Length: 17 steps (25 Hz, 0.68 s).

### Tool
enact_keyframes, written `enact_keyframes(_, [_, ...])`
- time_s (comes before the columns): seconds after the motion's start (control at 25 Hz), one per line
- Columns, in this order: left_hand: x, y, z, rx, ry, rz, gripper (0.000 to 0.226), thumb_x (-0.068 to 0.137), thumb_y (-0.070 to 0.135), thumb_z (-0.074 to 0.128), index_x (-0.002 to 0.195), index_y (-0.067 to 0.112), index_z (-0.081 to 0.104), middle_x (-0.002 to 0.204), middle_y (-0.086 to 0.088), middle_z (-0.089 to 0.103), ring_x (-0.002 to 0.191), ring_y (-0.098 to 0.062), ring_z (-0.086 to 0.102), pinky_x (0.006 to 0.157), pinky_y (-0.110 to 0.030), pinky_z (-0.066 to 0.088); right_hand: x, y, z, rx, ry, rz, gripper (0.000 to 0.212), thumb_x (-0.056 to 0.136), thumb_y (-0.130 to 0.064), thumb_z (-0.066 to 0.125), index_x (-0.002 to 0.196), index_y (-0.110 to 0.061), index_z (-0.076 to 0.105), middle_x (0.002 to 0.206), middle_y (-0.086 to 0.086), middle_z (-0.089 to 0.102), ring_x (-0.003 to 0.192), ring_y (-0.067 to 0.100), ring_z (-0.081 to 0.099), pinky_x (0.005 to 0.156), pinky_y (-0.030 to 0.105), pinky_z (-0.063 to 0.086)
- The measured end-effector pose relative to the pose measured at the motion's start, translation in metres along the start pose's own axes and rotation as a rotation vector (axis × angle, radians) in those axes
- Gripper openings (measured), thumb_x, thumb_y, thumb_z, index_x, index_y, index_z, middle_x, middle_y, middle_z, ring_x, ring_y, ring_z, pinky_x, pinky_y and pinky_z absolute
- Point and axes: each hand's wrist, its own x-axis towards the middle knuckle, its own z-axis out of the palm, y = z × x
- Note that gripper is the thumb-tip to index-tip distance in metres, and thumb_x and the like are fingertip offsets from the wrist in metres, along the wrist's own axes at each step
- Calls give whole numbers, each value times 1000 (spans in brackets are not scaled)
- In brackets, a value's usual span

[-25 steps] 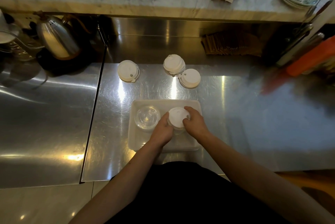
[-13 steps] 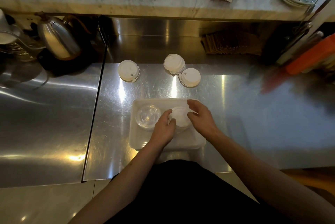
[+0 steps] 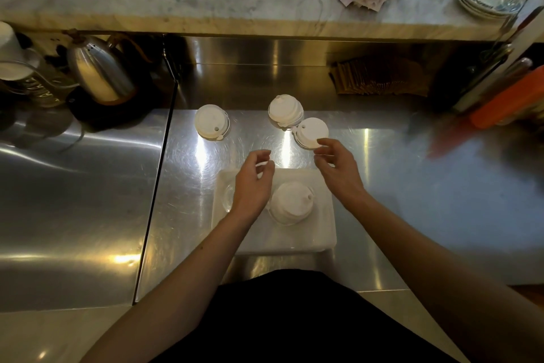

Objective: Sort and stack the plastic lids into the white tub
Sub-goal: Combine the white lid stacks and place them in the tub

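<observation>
Inside the white rectangular plastic tub (image 3: pixel 325 234), right half: one stack of white domed plastic lids (image 3: pixel 291 205), no hand on it. Clear round lids (image 3: pixel 227 201) sit in the left half, mostly hidden under the left hand (image 3: pixel 253 183). That hand hovers over the tub's far rim, fingers loosely curled, thumb apart from them, holding nothing. Right hand (image 3: pixel 338 171) is just beyond the tub's far right corner, thumb and forefinger slightly apart at the near edge of the closest white lid stack (image 3: pixel 312 130) on the steel counter (image 3: pixel 412 186); can't tell if they've pinched it or only touch. Two more white lid piles lie beyond the tub: the middle pile (image 3: pixel 285 111) right up against the closest stack, the left pile (image 3: pixel 211 122) well apart. My read: fetching the next pile. Next move needs a pinch across the whole stack, a level lift, then seating it centred on the tub's stack. Light, slick lids will likely fan out if tilted.
</observation>
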Motion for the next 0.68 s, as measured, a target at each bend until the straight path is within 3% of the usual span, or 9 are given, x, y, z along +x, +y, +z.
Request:
enact_keyframes(0.12, [27, 11, -4, 45, 18, -28, 29, 100, 23, 52, 129, 20, 54, 125, 7, 57, 109, -9, 54, 91, -24, 45, 21, 1, -5, -17, -9, 31, 41, 95, -15, 58, 134, -21, 50, 121, -1, 59, 102, 11, 55, 70, 9, 41])
enact_keyframes(0.44, [124, 25, 5, 256, -94, -91, 40, 98, 23, 57, 136, 17, 47, 139, -6, 54, 121, -23, 55, 94, -29, 43, 89, 11, -1, -161, -52, 145, 54, 91, -21, 66, 139, -20, 43, 136, 9, 52, 113, 20, 54, 91, 29, 47])
enact_keyframes(0.56, [161, 29, 17, 341, -180, -82, 48, 95, 21, 61, 139, 14, 44, 143, -10, 50, 128, -29, 50, 103, -37, 44, 115, 18, 4, -314, -126, 174, 71, 89, -31, 67, 148, -19, 30, 147, 13, 40, 129, 31, 46, 103, 42, 43])
enact_keyframes(0.68, [200, 28, 29, 479, -274, -72, 56, 94, 20, 61, 145, 11, 39, 146, -14, 46, 134, -33, 43, 110, -44, 39, 136, 23, 7, -439, -164, 202, 80, 87, -37, 68, 151, -17, 23, 149, 16, 35, 133, 36, 40, 108, 49, 38])
